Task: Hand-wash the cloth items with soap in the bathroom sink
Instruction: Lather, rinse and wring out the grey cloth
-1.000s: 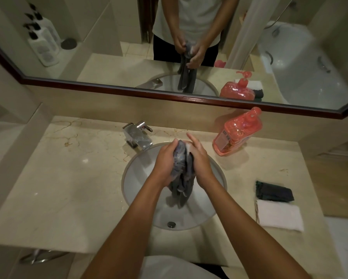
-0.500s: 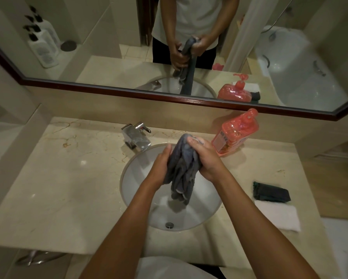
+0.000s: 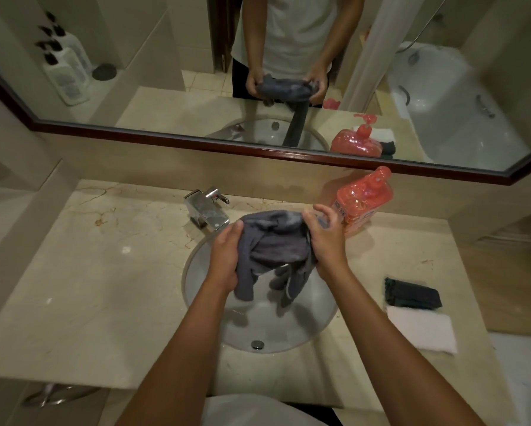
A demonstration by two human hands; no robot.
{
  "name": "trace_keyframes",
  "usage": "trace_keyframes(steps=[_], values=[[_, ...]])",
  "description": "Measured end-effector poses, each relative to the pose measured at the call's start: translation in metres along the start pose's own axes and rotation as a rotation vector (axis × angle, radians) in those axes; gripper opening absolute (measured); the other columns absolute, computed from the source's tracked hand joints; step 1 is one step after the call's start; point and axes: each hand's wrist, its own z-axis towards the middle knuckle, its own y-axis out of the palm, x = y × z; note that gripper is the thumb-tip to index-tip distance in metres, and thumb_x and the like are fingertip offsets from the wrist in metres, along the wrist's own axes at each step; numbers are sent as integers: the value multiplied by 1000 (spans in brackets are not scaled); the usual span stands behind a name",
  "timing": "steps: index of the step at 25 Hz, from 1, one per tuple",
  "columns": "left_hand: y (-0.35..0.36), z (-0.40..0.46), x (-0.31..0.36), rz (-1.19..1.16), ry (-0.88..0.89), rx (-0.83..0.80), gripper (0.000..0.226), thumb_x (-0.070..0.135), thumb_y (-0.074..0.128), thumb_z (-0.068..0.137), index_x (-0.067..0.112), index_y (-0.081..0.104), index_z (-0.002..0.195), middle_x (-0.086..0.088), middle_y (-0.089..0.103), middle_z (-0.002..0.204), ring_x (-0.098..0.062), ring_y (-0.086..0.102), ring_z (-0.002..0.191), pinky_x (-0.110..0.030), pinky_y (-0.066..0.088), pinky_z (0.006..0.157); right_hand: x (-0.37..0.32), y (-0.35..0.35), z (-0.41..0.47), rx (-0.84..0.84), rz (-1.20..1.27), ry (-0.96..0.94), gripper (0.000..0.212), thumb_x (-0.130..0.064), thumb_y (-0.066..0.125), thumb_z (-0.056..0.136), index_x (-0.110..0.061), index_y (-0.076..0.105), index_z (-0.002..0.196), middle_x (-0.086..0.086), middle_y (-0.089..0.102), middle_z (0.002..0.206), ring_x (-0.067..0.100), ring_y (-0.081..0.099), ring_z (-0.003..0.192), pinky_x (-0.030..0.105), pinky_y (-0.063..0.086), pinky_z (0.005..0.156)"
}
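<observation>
A wet grey cloth point(image 3: 275, 241) is stretched between both hands above the round white sink point(image 3: 196, 290). My left hand point(image 3: 226, 253) grips its left side and my right hand point(image 3: 325, 238) grips its right side. Loose ends of the cloth hang down into the basin. A little foam shows on the cloth's top edge. A red soap pump bottle point(image 3: 364, 199) stands on the counter just behind my right hand.
A chrome tap point(image 3: 207, 210) sits at the sink's back left. On the marble counter point(image 3: 104, 272) to the right lie a folded dark cloth point(image 3: 411, 293) and a folded white cloth point(image 3: 421, 332). A mirror point(image 3: 166, 72) runs along the back wall.
My hands have drawn apart and risen slightly, spreading the bunched grey cloth out wide between them. The view has shifted a little closer to the counter.
</observation>
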Motion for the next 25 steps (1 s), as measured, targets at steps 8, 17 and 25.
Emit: trace_keyframes(steps=[8, 17, 25], values=[[48, -12, 3, 359, 31, 155, 56, 38, 35, 110, 8, 67, 75, -7, 71, 69, -17, 68, 66, -26, 54, 65, 2, 53, -47, 78, -225, -166, 40, -30, 45, 106, -16, 51, 69, -4, 51, 62, 3, 44, 55, 22, 34, 55], [44, -18, -3, 330, -5, -10, 51, 38, 41, 108, 12, 69, 74, -12, 67, 67, -23, 62, 67, -36, 48, 71, 18, 58, -21, 101, -309, -29, 47, -29, 38, 108, -15, 47, 64, 0, 52, 63, 14, 47, 58, 29, 35, 55], [39, -7, 9, 431, 119, 140, 53, 39, 37, 109, 11, 63, 72, -4, 61, 65, -16, 57, 61, -35, 47, 65, 7, 51, -48, 34, -62, -156, 39, -21, 43, 106, -27, 46, 68, -15, 49, 59, 3, 44, 59, 26, 38, 61]])
